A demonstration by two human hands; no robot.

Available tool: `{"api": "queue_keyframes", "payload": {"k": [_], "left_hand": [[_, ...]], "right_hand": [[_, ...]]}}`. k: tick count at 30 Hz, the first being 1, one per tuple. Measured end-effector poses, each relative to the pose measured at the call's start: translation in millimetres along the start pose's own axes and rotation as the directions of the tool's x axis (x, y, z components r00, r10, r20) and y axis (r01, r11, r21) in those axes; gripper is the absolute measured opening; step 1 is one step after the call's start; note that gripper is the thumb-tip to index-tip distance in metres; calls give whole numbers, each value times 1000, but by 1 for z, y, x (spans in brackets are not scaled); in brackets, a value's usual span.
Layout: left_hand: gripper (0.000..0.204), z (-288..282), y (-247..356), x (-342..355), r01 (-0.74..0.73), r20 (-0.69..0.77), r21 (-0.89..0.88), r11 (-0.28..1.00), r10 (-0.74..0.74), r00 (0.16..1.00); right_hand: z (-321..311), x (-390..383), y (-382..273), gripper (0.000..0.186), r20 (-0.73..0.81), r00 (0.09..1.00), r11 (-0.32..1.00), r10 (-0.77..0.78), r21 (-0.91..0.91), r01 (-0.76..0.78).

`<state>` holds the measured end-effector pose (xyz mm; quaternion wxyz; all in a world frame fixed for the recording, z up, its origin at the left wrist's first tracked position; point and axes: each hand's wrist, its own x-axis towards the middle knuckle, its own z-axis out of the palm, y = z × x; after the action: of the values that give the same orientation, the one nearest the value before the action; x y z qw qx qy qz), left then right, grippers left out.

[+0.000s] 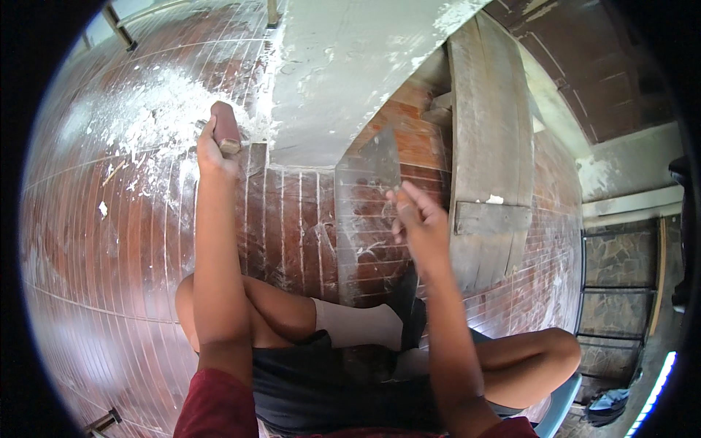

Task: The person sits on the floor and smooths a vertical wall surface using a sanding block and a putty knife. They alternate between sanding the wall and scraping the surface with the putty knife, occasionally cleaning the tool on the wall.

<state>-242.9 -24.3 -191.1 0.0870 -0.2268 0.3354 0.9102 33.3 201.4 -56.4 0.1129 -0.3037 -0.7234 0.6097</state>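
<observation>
My left hand [212,155] is closed around a sanding block [225,124], a pale block wrapped in reddish-brown sandpaper. It hangs above a patch of white dust, left of a grey plastered pillar [321,87]. In my right hand [423,226] is a putty knife [381,157], its wide, thin metal blade pointing up and away. Motion smears the blade a little, and the fingers hide most of its handle. The blade appears beside the pillar's lower right edge; whether it touches the plaster I cannot tell.
White dust and crumbs [157,109] cover the reddish strip floor [109,241] at the left. A weathered wooden panel [489,124] stands right of the pillar. My legs are folded near the lower edge, with a black metal frame [617,288] at far right.
</observation>
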Motion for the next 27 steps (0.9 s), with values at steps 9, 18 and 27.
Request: {"api": "queue_keyframes", "payload": {"k": [9, 18, 27], "left_hand": [[43, -3, -1, 2, 17, -24, 71, 997, -16, 1000], [37, -7, -6, 10, -26, 5, 113, 993, 26, 1000], [38, -18, -5, 17, 2, 40, 199, 980, -11, 999]], "right_hand": [[-57, 38, -181, 40, 76, 821, 722, -566, -434, 539], [-38, 94, -189, 29, 261, 902, 826, -343, -374, 422], [-20, 118, -138, 15, 299, 950, 960, -93, -226, 165]]}}
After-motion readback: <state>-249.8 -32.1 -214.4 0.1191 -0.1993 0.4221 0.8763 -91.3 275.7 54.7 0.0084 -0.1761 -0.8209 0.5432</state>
